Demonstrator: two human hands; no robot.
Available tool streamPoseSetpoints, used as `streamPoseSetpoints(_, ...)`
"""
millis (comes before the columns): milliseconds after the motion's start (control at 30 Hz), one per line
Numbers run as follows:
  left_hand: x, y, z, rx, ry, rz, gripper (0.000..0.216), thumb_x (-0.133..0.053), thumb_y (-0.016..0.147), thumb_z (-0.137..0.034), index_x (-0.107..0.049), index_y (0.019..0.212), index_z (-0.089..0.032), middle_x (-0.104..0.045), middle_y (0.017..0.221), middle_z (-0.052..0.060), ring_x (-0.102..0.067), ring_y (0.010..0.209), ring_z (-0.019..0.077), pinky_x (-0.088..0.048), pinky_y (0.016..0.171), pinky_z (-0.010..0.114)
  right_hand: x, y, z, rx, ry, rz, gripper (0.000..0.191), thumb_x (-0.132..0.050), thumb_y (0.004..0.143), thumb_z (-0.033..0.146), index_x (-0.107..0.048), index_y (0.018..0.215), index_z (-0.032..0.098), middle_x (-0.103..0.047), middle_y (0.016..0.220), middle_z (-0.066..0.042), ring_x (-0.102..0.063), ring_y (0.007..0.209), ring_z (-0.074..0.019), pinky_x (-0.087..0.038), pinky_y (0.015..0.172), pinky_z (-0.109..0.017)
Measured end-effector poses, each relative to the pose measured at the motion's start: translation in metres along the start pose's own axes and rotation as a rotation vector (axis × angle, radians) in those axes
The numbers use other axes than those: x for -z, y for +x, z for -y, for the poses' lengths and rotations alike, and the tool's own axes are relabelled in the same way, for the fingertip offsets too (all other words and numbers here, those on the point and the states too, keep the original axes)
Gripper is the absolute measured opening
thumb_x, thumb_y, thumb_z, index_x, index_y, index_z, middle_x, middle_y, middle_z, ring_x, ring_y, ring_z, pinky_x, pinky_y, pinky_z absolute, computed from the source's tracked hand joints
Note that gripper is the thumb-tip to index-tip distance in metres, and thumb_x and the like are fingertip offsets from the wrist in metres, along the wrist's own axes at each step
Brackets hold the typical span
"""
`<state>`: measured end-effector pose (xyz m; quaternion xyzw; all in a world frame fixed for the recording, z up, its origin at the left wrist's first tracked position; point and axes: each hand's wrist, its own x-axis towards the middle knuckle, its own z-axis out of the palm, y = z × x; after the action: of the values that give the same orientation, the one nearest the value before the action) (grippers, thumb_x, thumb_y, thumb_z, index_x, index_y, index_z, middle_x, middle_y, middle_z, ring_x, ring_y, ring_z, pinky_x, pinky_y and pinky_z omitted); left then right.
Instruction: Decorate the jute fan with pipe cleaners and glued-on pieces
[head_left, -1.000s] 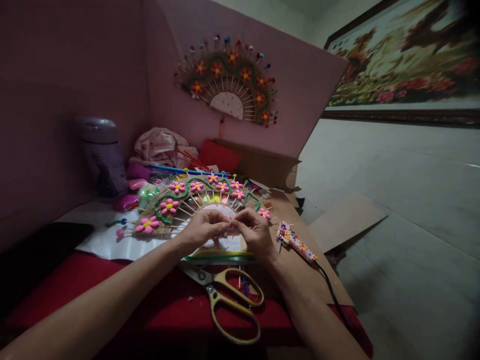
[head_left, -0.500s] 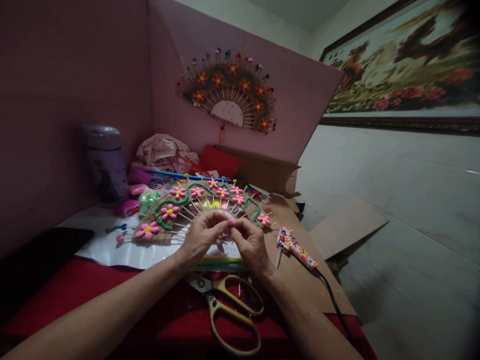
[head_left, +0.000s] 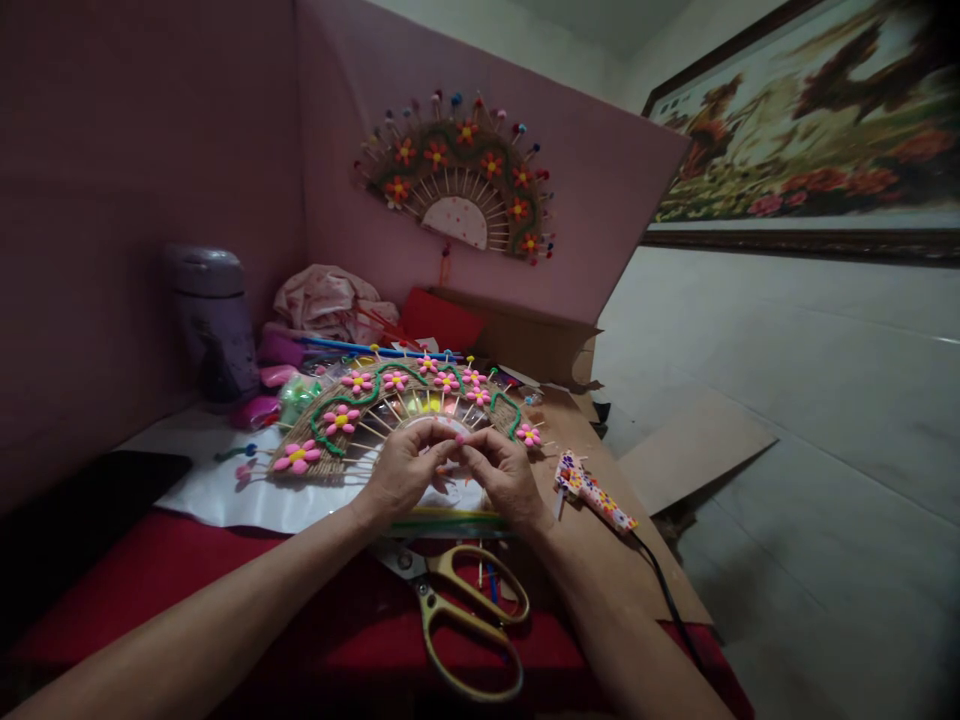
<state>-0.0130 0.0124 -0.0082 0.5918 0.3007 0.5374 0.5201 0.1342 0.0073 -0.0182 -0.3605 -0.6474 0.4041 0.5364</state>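
My left hand [head_left: 401, 472] and my right hand [head_left: 501, 472] meet over the white centre of a fan-shaped craft piece [head_left: 330, 425] lying on the table. Both pinch a tiny pink bit [head_left: 459, 438] between their fingertips. The fan has jute wrapping, wooden sticks, pink flowers and a green vine. Right of my right hand lies a glue gun [head_left: 594, 489] with a dotted pattern and a black cord. Yellow-handled scissors [head_left: 461, 615] lie on the red cloth just below my wrists.
A finished fan [head_left: 459, 180] hangs on the pink board behind. A purple flask [head_left: 214, 320], pink fabric [head_left: 326, 297], a blue stick [head_left: 360, 348] and clay lumps crowd the back left. A black object [head_left: 90, 495] lies at left. Cardboard [head_left: 690, 450] juts right over the tiled floor.
My hands stay together at the fan's centre, the fingers shifting slightly on the pink bit. The view has tilted a little.
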Motion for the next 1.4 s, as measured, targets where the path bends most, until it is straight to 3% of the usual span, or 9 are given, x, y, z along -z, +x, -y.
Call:
streamPoseSetpoints(200, 0.002, 0.002, -0.005, 0.080, 0.002, 0.037, 0.028, -0.070, 0.067, -0.037, -0.064, 0.073, -0.011, -0.058, 0.061, -0.001, -0.056, 0.048, 0.0088, -0.051, 0.039, 0.020, 0.006, 0.001, 0.000, 0.021, -0.135, 0.035, 0.019, -0.058, 0.080, 0.036, -0.062, 0.083, 0.017, -0.064, 0.077, -0.003, -0.062, 0.072, -0.0160, -0.054, 0.068, -0.030)
streamPoseSetpoints(333, 0.000, 0.000, -0.004, 0.038, 0.010, 0.007, 0.024, -0.066, 0.071, -0.035, -0.062, 0.075, -0.012, -0.060, 0.065, 0.000, -0.058, 0.052, 0.0102, -0.052, 0.041, 0.021, 0.003, 0.000, 0.000, -0.020, -0.015, 0.043, 0.021, -0.060, 0.079, 0.039, -0.061, 0.083, 0.018, -0.064, 0.077, -0.002, -0.061, 0.069, -0.0140, -0.052, 0.065, -0.028)
streamPoseSetpoints(500, 0.001, -0.001, 0.000, -0.028, 0.097, -0.007, 0.021, -0.064, 0.073, -0.033, -0.061, 0.073, -0.012, -0.060, 0.065, 0.000, -0.059, 0.054, 0.0108, -0.053, 0.047, 0.023, 0.002, 0.002, -0.002, -0.089, 0.088, 0.034, 0.023, -0.064, 0.075, 0.040, -0.060, 0.077, 0.017, -0.058, 0.064, 0.002, -0.050, 0.051, -0.0079, -0.045, 0.051, -0.022)
streamPoseSetpoints(667, 0.005, 0.001, -0.005, 0.119, -0.032, 0.083, 0.023, -0.068, 0.069, -0.034, -0.062, 0.073, -0.012, -0.065, 0.065, 0.002, -0.062, 0.057, 0.0116, -0.053, 0.053, 0.023, 0.007, 0.003, -0.001, -0.073, 0.044, 0.066, 0.021, -0.064, 0.075, 0.038, -0.060, 0.075, 0.017, -0.059, 0.065, 0.002, -0.050, 0.053, -0.0082, -0.041, 0.050, -0.020)
streamPoseSetpoints(867, 0.005, 0.004, -0.010, 0.225, -0.082, 0.073, 0.028, -0.073, 0.062, -0.035, -0.062, 0.068, -0.011, -0.066, 0.060, 0.003, -0.060, 0.051, 0.0104, -0.053, 0.050, 0.022, 0.006, 0.002, 0.004, -0.056, -0.006, 0.069, 0.019, -0.063, 0.076, 0.036, -0.062, 0.075, 0.017, -0.059, 0.065, 0.001, -0.047, 0.053, -0.0079, -0.037, 0.048, -0.019)
streamPoseSetpoints(1167, 0.003, 0.003, 0.000, 0.110, -0.073, 0.075, 0.028, -0.072, 0.063, -0.036, -0.057, 0.066, -0.011, -0.060, 0.054, -0.001, -0.058, 0.047, 0.0111, -0.053, 0.044, 0.024, 0.000, 0.000, 0.006, -0.142, 0.098, 0.043, 0.021, -0.066, 0.070, 0.035, -0.058, 0.068, 0.016, -0.053, 0.054, 0.004, -0.036, 0.042, -0.0046, -0.026, 0.040, -0.019)
streamPoseSetpoints(1400, -0.001, 0.000, 0.012, -0.047, 0.105, -0.040, 0.020, -0.066, 0.070, -0.032, -0.060, 0.070, -0.013, -0.059, 0.061, -0.001, -0.056, 0.046, 0.0093, -0.051, 0.044, 0.023, -0.007, -0.002, 0.005, -0.077, -0.005, -0.072, 0.019, -0.062, 0.072, 0.032, -0.056, 0.064, 0.016, -0.048, 0.052, 0.005, -0.038, 0.044, -0.0061, -0.030, 0.041, -0.019)
